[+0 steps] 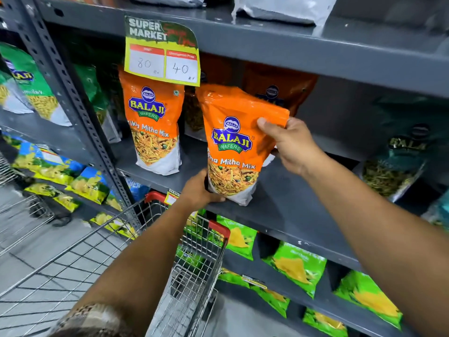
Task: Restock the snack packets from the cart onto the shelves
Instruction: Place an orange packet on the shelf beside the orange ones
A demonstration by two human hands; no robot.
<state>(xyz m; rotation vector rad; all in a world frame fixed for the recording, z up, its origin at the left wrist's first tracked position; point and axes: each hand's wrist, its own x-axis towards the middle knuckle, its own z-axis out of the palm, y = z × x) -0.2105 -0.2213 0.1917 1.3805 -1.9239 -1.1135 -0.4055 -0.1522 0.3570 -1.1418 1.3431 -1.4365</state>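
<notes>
An orange Balaji Tikha Mitha Mix packet stands tilted at the front of the grey middle shelf. My right hand grips its upper right corner, thumb on the front. My left hand holds its lower left corner at the shelf edge. A second orange packet stands upright to the left on the same shelf. More orange packets stand behind in shadow. The wire cart with red trim sits below my left arm.
A yellow price tag reading 80 and 40 hangs from the shelf above. Dark green packets stand at right, green packets on lower shelves, blue and yellow ones at lower left. A perforated upright post divides the bays.
</notes>
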